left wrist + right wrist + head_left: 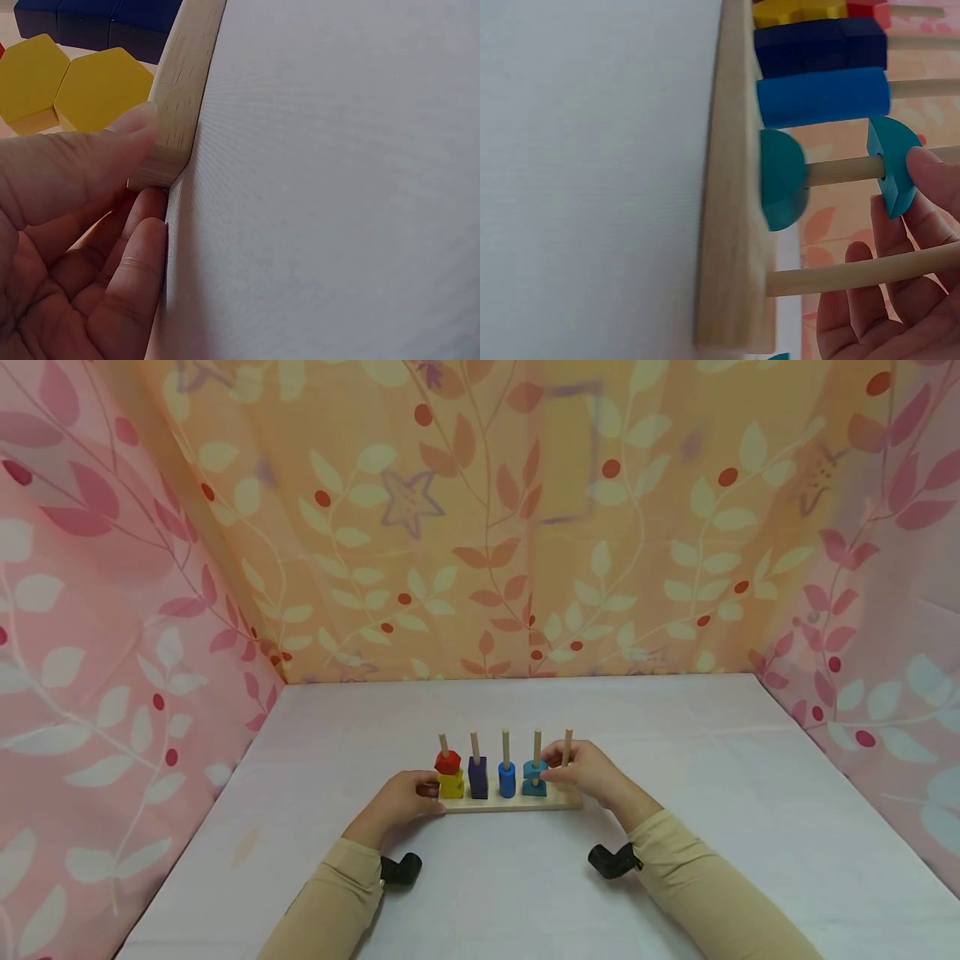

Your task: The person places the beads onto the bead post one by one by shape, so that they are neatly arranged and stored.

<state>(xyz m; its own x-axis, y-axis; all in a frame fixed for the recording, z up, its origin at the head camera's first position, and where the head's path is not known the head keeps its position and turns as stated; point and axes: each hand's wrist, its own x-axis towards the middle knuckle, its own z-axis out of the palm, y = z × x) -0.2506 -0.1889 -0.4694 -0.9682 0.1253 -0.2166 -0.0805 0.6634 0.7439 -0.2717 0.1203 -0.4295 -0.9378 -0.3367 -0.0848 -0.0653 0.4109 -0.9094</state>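
A wooden peg stacker with a pale base (pixel 510 807) and several upright pegs stands on the table. My left hand (pixel 399 799) grips the left end of the base, its thumb (pixel 127 131) on the wood beside the yellow blocks (pixel 101 86). My right hand (pixel 594 774) pinches a teal half-round block (pixel 895 166) between thumb and fingers. That block is threaded on the fourth peg, apart from a second teal half-round block (pixel 784 180) lower down, at the base. The rightmost peg (pixel 855 272) passes in front of the right hand's other fingers in the right wrist view.
Left of the teal blocks, a blue cylinder stack (pixel 507 781), a dark purple square stack (pixel 477 778) and a red block (pixel 447 762) above yellow ones sit on their pegs. White cloth (pixel 510 893) covers the table. Patterned curtains (pixel 480 527) enclose the back and sides.
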